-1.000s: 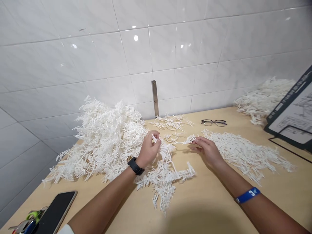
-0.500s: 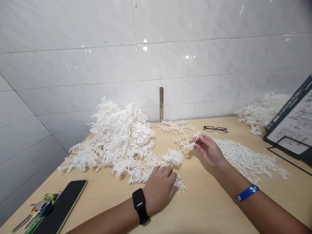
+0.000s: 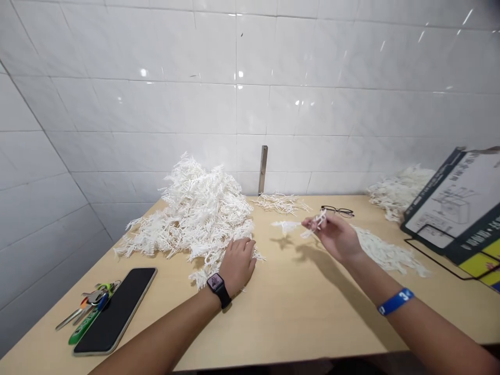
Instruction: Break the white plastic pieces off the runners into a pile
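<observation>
A large tangled heap of thin white branched plastic strands (image 3: 207, 203) covers the left middle of the table. My left hand (image 3: 237, 263) lies palm down on the heap's right edge, its fingers stretched over the strands. Held above the table, my right hand (image 3: 336, 237) pinches a small bunch of white strands (image 3: 287, 226) that sticks out to the left of the fingertips. A few loose thin strands (image 3: 282, 203) lie near the wall behind it. Beyond my right wrist is a flat spread of white pieces (image 3: 385, 251).
At the left lie a phone (image 3: 117, 310) and a bunch of keys with a green tag (image 3: 84, 327). Glasses (image 3: 338, 211) rest at the back. On the right a box (image 3: 449, 208) leans in a black wire stand, near another white pile (image 3: 400, 190). A metal strip (image 3: 263, 171) is on the tiled wall.
My right hand has drawn its bunch of strands away from the heap and lifted it. My left hand has shifted left onto the heap's edge. The view has also shifted.
</observation>
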A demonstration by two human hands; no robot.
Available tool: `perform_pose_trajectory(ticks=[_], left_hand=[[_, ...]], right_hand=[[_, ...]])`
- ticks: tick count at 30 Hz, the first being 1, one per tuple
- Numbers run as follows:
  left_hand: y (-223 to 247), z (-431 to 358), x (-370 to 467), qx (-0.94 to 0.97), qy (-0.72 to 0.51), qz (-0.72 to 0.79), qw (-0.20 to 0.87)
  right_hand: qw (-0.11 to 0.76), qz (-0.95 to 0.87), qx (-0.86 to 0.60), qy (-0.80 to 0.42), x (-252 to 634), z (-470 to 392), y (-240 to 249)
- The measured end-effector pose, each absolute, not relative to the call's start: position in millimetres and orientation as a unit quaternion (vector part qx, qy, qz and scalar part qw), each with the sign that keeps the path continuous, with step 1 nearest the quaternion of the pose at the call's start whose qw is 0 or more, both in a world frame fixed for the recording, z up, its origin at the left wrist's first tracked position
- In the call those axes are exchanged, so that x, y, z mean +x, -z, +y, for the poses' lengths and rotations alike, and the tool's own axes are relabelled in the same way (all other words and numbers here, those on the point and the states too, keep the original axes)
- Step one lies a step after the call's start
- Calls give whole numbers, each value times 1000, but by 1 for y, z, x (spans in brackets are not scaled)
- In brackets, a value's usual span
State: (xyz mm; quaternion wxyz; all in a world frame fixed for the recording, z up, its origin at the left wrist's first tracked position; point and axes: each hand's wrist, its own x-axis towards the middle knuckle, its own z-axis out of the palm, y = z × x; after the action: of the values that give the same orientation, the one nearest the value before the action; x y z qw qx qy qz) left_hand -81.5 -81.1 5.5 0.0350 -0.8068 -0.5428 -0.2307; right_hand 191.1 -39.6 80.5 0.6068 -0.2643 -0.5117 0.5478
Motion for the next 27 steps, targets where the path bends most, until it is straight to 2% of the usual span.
perform_pose_trajectory(ticks=[2,4,7,11,14,19,23,27], left_hand=[[-7,-84,-83,-809,247,-530,54],[-13,-94,-80,-812,264,-516,74],[-26,-116,-66,-822,302,-477,74],[-29,-128,-28,-898,283,-335,-27],[-18,-116,5,-901,256,-339,-90],[-4,-88,34,-909,197,-354,-98],[-4,-81,31,-901,190,-381,-86],[-6,-78,26,-866,195,-446,-119]], right_hand=[[585,-518,-314,-540,188,-64,-48],[517,-545,-401,-525,186,-86,-18],[446,-655,-473,-385,182,-111,11],[434,-732,-488,-196,176,-119,20],[435,-726,-514,-142,178,-117,21],[500,-607,-593,-170,195,-114,26],[556,-539,-598,-206,199,-121,26],[531,-514,-612,-281,196,-130,25]])
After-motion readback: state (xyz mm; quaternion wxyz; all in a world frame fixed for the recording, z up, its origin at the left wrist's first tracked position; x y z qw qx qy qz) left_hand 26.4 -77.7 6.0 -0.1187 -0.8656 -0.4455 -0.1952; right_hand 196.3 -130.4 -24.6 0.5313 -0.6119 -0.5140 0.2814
